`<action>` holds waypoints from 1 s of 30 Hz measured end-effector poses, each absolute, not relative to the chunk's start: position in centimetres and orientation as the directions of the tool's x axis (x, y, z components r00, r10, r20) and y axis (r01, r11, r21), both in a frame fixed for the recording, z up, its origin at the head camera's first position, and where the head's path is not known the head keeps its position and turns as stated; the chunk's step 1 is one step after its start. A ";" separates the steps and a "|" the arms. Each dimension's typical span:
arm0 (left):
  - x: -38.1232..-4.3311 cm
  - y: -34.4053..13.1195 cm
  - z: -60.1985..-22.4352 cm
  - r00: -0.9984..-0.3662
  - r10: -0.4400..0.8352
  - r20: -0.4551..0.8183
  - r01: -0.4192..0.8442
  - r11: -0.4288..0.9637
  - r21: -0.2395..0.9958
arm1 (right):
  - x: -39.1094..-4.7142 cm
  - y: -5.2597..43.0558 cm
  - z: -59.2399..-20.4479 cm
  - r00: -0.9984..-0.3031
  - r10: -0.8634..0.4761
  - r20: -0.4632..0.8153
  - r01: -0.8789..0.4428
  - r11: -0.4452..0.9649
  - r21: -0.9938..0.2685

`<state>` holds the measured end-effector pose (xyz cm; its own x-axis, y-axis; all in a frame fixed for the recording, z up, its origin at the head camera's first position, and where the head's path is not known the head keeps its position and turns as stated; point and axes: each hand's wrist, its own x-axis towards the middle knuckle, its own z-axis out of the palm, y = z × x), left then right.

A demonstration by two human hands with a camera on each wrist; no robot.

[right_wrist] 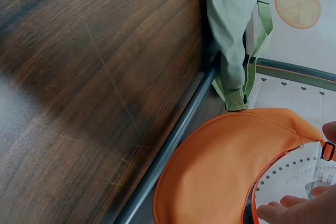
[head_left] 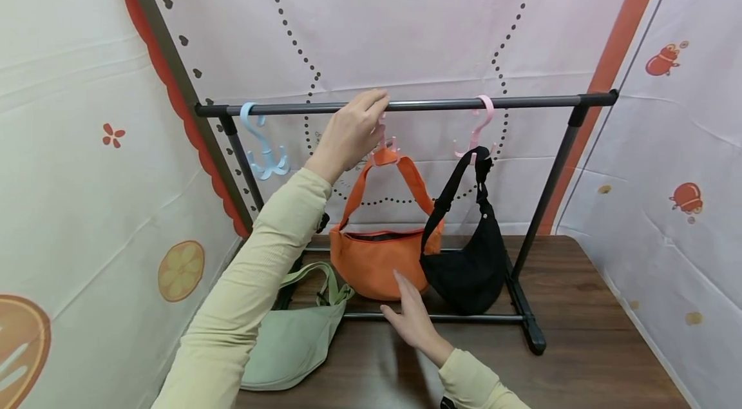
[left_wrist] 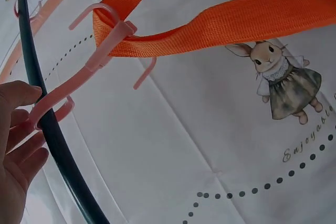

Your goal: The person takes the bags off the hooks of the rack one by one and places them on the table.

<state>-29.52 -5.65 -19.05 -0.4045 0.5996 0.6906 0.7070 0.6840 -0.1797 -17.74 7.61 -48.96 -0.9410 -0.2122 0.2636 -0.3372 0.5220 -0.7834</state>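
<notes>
An orange shoulder bag [head_left: 379,264] hangs by its strap from a pink hook [left_wrist: 79,80] on the black rail [head_left: 431,105]. My left hand [head_left: 355,132] is up at the rail, thumb and fingers around the hook's top bend. In the left wrist view the orange strap [left_wrist: 210,27] loops over the hook's lower prongs. Low in front of the orange bag is my right hand [head_left: 413,319], its fingers extended and holding nothing. The bag's zip opening gapes, with a dark lining showing.
A black bag [head_left: 469,267] hangs from another pink hook [head_left: 478,125] to the right. Toward the rail's left end hangs a bare blue hook [head_left: 266,151]. A light green bag [head_left: 295,344] lies at the rack's front left on the wooden table [head_left: 585,312].
</notes>
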 end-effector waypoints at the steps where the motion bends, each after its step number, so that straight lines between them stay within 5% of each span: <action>1: -29.5 -5.7 -19.0 -0.411 0.599 0.687 0.711 0.683 -0.170 | -17.7 7.6 -49.0 -0.940 -0.216 0.263 -0.338 0.524 -0.782; 16: -30.2 -6.3 -19.1 -0.432 0.546 0.717 0.732 0.677 -0.075 | -17.9 7.6 -48.9 -0.944 -0.217 0.248 -0.328 0.542 -0.774; 30: -30.0 -5.7 -18.6 -0.473 0.515 0.715 0.718 0.696 -0.027 | -20.2 8.5 -44.9 -0.901 -0.180 0.395 -0.425 0.549 -0.720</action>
